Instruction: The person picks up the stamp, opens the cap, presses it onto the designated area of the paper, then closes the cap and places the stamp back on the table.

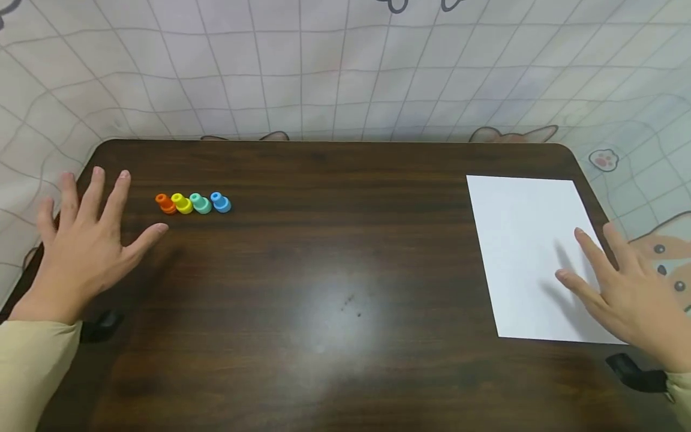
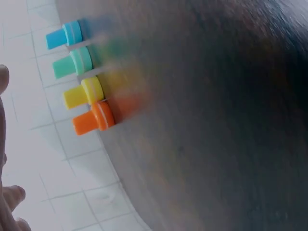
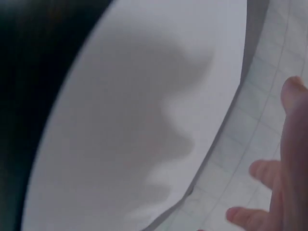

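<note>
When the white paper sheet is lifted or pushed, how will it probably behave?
The white sheet looks thin, so it would probably sag if lifted by one corner. It lies flat on a glossy-looking table, so a sideways push would likely slide it.

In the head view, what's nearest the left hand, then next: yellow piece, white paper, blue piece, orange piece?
1. Orange piece: row's left end.
2. Yellow piece: second from left.
3. Blue piece: row's right end.
4. White paper: far right.
</note>
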`<state>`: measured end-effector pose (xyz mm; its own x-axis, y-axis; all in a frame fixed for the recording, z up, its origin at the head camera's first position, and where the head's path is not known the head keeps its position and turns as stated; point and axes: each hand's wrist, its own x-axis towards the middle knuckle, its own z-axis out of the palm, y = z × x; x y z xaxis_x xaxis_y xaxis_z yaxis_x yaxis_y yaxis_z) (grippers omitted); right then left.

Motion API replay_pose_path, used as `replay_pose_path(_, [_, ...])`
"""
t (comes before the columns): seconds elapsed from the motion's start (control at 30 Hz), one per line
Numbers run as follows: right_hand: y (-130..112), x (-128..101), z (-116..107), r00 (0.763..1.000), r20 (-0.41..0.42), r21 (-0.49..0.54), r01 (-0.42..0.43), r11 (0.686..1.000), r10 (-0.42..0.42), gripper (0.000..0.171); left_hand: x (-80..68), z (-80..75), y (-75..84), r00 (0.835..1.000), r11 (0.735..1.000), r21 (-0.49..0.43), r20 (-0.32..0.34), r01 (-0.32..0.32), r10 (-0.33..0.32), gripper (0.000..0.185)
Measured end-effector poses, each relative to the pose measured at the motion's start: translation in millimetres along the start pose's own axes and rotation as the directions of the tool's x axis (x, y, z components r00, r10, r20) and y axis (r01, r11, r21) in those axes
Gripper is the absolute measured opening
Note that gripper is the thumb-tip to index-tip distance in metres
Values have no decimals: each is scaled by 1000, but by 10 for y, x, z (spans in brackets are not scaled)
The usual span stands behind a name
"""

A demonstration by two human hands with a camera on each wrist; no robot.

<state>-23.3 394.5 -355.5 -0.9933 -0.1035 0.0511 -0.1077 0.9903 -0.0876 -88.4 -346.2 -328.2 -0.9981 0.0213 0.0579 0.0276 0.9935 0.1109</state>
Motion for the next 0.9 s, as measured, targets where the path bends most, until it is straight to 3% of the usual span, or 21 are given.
replay_pose_path(0.17, [-168,-32,27,994,68,3,-89,996,88,88,44,83,-33,1000,998,-64,-10,-26,26,95])
replay_pose_path(0.33, [-310,-100,67,985,79,-26,-149,988,151,93,132,149,-68,999,986,-162,-29,-45,41,96])
replay_pose_path(0.5, [-431,-158,92,971,123,-84,-193,978,202,102,151,215,-132,1000,975,-220,1,-10,10,98])
replay_pose_path(0.63, [-477,-181,139,971,165,-114,-156,981,174,102,176,249,-177,999,956,-289,33,42,-34,98])
replay_pose_path(0.73, [-462,-185,158,980,174,-147,-66,987,91,99,198,262,-204,997,927,-370,52,69,-53,95])
replay_pose_path(0.83, [-395,-173,159,978,202,-196,89,976,-49,98,203,257,-228,995,900,-424,66,99,-78,94])
replay_pose_path(0.9, [-357,-153,162,974,215,-141,99,985,-67,96,202,248,-240,992,895,-431,76,119,-96,95])
